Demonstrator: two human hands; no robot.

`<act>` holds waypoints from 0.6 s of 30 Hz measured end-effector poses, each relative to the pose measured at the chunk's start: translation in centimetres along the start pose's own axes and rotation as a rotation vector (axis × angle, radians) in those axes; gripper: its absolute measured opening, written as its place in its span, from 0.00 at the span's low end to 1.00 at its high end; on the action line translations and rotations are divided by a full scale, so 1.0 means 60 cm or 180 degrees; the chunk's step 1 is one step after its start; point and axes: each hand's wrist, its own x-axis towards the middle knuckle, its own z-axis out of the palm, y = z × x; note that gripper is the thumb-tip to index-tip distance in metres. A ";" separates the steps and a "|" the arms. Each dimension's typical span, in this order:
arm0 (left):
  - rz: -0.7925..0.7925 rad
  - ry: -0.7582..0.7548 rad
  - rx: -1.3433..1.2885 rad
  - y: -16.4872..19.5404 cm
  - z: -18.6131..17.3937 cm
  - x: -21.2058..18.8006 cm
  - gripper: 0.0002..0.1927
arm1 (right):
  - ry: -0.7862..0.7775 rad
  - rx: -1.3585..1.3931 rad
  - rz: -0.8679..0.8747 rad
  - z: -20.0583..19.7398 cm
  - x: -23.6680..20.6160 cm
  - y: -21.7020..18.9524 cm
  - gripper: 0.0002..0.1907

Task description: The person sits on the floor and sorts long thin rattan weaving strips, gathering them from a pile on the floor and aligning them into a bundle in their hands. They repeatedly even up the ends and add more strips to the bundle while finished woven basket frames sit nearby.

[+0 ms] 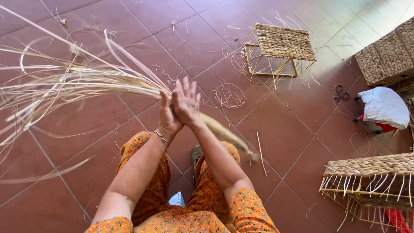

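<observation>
a single view is given, taken from a head-worn camera looking steeply down over the lap at a red tiled floor (284,129). the hands are seen close, at frame centre; woven baskets are caught farther off along the right edge.
</observation>
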 end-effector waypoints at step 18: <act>0.0780 0.0399 -0.0044 0.126 0.063 -0.014 0.25 | 0.1566 -0.0781 -0.1459 -0.139 -0.108 -0.014 0.15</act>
